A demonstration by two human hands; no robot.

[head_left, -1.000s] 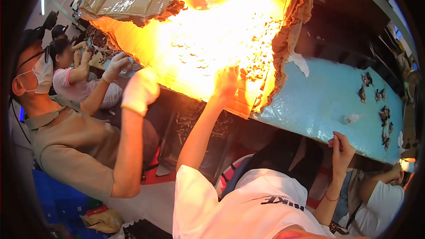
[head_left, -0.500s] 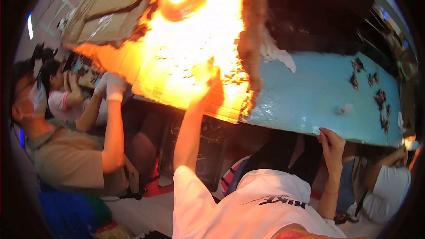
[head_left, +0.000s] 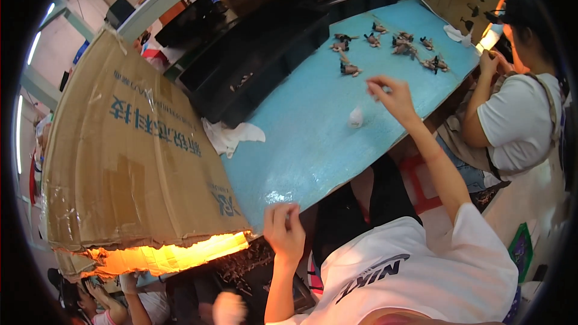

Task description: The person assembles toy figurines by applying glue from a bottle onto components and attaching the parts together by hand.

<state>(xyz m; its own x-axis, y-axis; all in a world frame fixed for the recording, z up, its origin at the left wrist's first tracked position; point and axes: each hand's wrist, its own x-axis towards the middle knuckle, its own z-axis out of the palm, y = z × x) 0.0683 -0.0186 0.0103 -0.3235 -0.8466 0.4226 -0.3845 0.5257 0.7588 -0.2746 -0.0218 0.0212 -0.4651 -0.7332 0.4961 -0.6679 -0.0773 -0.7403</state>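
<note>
My left hand [head_left: 285, 232] curls over the near edge of the blue table [head_left: 313, 144], just right of a big cardboard box [head_left: 132, 156]. My right hand [head_left: 390, 94] reaches out over the table top with thumb and forefinger drawn together; whether anything is pinched between them is not visible. A small white crumpled wad [head_left: 355, 117] lies on the table just left of that hand. Several small brown and black parts [head_left: 391, 43] are scattered further out, beyond my right hand.
An orange glow [head_left: 168, 259] shines from under the box's torn lower edge. Black trays [head_left: 259, 54] line the far side of the table, with a white rag [head_left: 232, 135] beside them. A seated person [head_left: 518, 114] works at the right; other people [head_left: 120, 301] sit at lower left.
The view has swung from the glowing box opening to the table top. My left hand has left the torn cardboard for the table edge. My right hand has left the edge and reached over the table.
</note>
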